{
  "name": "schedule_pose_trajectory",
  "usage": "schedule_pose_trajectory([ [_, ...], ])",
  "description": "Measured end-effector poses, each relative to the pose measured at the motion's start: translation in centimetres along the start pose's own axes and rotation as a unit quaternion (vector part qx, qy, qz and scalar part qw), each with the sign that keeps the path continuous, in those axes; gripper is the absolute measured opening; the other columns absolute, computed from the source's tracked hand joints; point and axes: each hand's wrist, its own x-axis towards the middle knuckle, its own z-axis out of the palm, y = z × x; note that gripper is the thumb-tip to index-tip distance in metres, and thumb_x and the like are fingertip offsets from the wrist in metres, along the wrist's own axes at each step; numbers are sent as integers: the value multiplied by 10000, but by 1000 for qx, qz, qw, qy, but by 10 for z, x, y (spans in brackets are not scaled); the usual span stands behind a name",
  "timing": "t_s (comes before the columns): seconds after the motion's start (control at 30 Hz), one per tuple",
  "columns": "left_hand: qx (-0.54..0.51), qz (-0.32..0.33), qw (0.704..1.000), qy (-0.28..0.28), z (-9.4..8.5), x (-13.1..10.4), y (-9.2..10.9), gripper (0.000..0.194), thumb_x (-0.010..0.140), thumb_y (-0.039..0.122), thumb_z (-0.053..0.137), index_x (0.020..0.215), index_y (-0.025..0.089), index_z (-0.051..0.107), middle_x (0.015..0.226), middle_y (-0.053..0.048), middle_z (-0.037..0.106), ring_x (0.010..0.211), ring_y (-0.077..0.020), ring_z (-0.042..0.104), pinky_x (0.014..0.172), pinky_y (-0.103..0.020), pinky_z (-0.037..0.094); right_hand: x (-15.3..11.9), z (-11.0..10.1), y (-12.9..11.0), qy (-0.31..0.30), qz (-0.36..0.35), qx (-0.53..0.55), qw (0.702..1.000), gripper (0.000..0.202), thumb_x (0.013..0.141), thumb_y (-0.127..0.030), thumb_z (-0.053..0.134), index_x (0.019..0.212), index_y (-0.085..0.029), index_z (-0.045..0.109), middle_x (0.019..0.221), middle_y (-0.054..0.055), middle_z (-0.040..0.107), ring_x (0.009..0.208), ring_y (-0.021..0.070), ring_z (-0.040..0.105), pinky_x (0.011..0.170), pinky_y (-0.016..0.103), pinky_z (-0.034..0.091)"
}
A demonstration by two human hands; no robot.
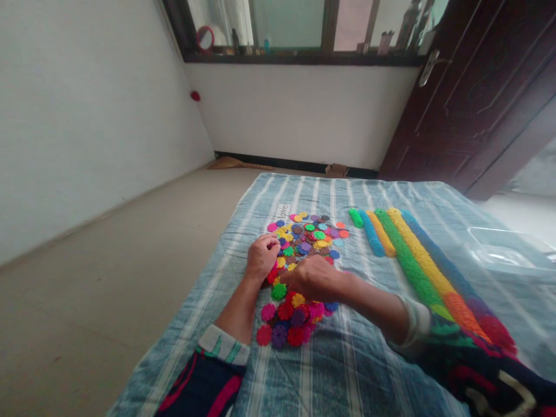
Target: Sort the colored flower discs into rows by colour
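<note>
A loose pile of colourful notched plastic discs (pixel 295 334) lies on the striped blue cloth. At the pile's left edge is my left hand (pixel 263 255), its fingers curled together; anything inside them is too small to make out. My right hand (pixel 311 278) reaches over the middle of the pile, fingers pointing down and left beside a green disc (pixel 279 291). Its fingertips are partly hidden, so I cannot tell whether they grip a disc. To the right lie long rows of overlapping discs, among them a green row (pixel 406 260) and a yellow row (pixel 419 255).
The cloth-covered surface (pixel 304 191) has a printed word near the pile. A clear plastic container (pixel 504 255) stands at the right. Beyond are a broom (pixel 230 163) on the floor, a dark door (pixel 473 87) and a window sill with small items.
</note>
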Motion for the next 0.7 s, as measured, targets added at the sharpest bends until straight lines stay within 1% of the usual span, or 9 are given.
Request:
schedule_pose_trajectory([
  [0.07,-2,-1,1000,-1,1,0,-1,130,689,216,529,666,177,651,997,-75,691,953,-196,631,916,-318,478,7,-1,-10,-19,-32,-13,999,240,862,-150,446,956,-216,657,701,45,681,607,149,589,498,238,262],
  [0.17,-2,-1,1000,-2,1,1,-1,125,682,211,531,666,180,651,990,-70,691,955,-194,629,913,-315,479,16,-4,-16,-52,-58,-30,996,255,854,-103,426,951,-193,644,713,65,686,642,172,616,509,241,310],
  [0.23,-1,-2,1000,-4,1,1,0,126,680,206,529,662,183,652,991,-67,692,959,-192,628,917,-312,476,19,-6,-17,-68,-56,-40,995,256,845,-87,428,951,-180,642,718,79,685,666,188,631,527,246,346],
  [0.33,-3,-4,1000,-6,1,1,1,132,681,203,525,655,181,653,995,-67,691,963,-193,627,922,-314,473,21,-6,-16,-74,-45,-45,995,250,842,-84,437,960,-171,640,746,94,683,682,198,639,542,251,375],
  [0.47,-6,-9,1000,-2,0,0,2,140,682,207,521,659,182,657,1005,-64,690,955,-194,627,920,-317,476,18,-4,-13,-56,-21,-22,998,250,854,-117,441,977,-186,646,743,81,678,666,181,622,539,246,356],
  [0.53,-6,-7,1000,-4,-1,0,3,141,687,212,521,664,185,657,1003,-61,691,953,-190,627,923,-317,473,16,-2,-8,-41,6,4,999,215,850,-159,469,925,-192,668,746,69,680,665,170,614,533,242,331],
  [0.63,-5,-3,1000,-6,-2,-1,4,147,697,212,514,665,183,655,996,-64,691,957,-190,626,927,-324,469,13,-1,4,0,37,84,996,137,805,-214,556,818,-204,693,776,29,690,697,147,607,549,228,311],
  [0.7,-6,-2,1000,-7,-2,-1,4,149,702,213,512,663,183,653,993,-66,689,960,-191,625,923,-328,472,14,-1,16,29,71,148,986,105,771,-221,601,784,-206,704,744,-1,680,686,124,591,556,213,308],
])
